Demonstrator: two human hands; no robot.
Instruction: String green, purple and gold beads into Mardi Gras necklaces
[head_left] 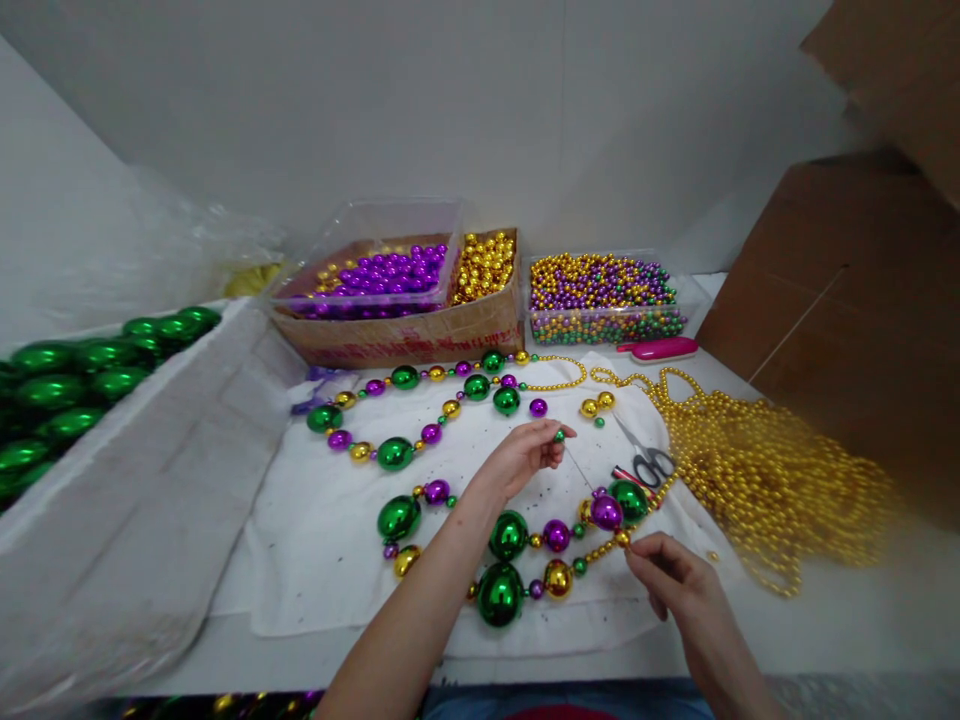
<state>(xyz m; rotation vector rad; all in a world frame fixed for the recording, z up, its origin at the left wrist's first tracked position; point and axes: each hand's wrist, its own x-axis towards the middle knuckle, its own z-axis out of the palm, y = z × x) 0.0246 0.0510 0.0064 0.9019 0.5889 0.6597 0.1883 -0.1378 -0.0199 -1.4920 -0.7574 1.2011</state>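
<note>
My left hand [525, 455] is raised over the white cloth [315, 540] and pinches a small green bead [559, 436] between thumb and fingertips. A thin thread runs from that bead down toward a purple bead [606, 511]. My right hand [671, 570] sits lower right, fingers closed on the strand beside a small gold bead [622, 538]. A long strand of large green, purple and gold beads [501, 592] loops across the cloth between and beyond my hands.
Scissors [646, 462] lie on the cloth by a heap of gold bead strands [765, 480]. Behind stand a cardboard box [420, 335] with purple and gold beads, a clear tub of mixed small beads [604, 295], a pink tool [664, 349]. Large green beads [67, 385] fill a white box on the left; cardboard [855, 300] stands on the right.
</note>
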